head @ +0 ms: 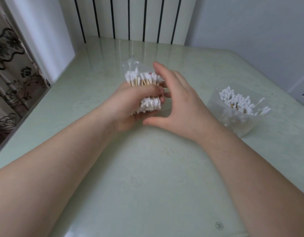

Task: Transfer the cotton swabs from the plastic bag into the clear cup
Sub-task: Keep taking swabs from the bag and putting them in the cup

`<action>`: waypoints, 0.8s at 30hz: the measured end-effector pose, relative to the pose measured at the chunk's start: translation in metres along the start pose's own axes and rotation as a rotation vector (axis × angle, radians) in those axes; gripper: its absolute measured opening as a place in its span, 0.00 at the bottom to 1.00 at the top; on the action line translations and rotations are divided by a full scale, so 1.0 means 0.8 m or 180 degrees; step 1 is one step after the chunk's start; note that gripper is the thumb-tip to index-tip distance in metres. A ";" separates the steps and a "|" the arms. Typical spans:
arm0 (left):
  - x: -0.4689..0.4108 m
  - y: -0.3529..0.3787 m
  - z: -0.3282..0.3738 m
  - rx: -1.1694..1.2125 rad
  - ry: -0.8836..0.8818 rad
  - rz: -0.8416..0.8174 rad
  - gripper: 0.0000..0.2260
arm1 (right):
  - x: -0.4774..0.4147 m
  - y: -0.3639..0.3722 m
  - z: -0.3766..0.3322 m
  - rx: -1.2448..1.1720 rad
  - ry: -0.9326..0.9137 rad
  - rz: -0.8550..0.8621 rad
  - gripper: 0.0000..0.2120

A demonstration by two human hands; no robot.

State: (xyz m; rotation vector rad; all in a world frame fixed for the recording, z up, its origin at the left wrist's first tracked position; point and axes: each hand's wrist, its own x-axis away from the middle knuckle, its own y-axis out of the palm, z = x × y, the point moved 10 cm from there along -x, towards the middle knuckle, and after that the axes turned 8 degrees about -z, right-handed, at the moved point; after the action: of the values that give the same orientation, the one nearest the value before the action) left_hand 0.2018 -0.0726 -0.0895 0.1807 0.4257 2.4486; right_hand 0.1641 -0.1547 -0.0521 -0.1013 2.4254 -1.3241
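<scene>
The pale green glossy table point(147, 168) carries a round clear plastic cup point(236, 120), part-filled with white-tipped swabs, near my right wrist. My left hand point(130, 103) has its grip curled round the crinkled clear plastic bag point(132, 65) of wooden-stick cotton swabs point(144, 79), held above the table. My right hand point(178, 100) keeps a wide grip, thumb splayed, fingertips at the bundle's side.

Both bare forearms are stretched forward and angled inward. The left hand point(129, 103) is curled tight round the bagged cotton swabs point(142, 79). The right hand point(178, 100) is held open just beside it, thumb spread wide, index finger raised.
</scene>
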 end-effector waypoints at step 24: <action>0.001 -0.049 0.025 -0.0361 0.0408 0.0895 0.13 | -0.014 0.002 0.060 0.1122 0.0908 0.0201 0.08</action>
State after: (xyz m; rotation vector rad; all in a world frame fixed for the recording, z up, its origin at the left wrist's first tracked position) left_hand 0.2283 -0.0381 -0.0846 0.0367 0.3335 2.7633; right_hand 0.1919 -0.1894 -0.0739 0.2726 2.3446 -1.8168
